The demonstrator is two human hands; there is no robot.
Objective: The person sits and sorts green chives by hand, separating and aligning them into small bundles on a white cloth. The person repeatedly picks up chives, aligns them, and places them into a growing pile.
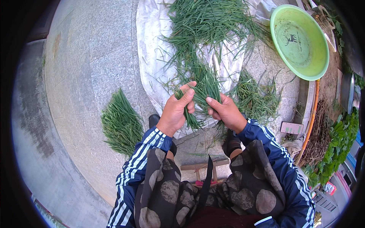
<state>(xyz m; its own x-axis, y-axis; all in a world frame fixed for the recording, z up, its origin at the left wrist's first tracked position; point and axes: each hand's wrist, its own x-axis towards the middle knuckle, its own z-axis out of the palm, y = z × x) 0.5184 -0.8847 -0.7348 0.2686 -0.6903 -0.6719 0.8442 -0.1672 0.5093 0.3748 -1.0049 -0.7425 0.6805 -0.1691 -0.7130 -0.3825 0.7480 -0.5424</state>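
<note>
A small bunch of long green leaves [190,116], which look like garlic chives, is in my left hand [180,109]. Thumb and fingers wrap around its middle. Close by on the right, my right hand [226,109] grips another bunch of chives [206,85] between thumb and fingers. Both hands are above the near end of a white cloth sheet [154,51]. Loose chives trail from there up to a large heap of chives [211,21] on the sheet's far part. Where the held leaves cross the loose ones, I cannot tell them apart.
A neater pile of chives [121,122] lies on the stone paving [77,85] at left. Scattered leaf trimmings [256,95] lie at right. Beyond them are a green plastic basin [299,42], a phone [291,128] and an orange hose [310,122]. A wooden stool [205,164] shows between my legs.
</note>
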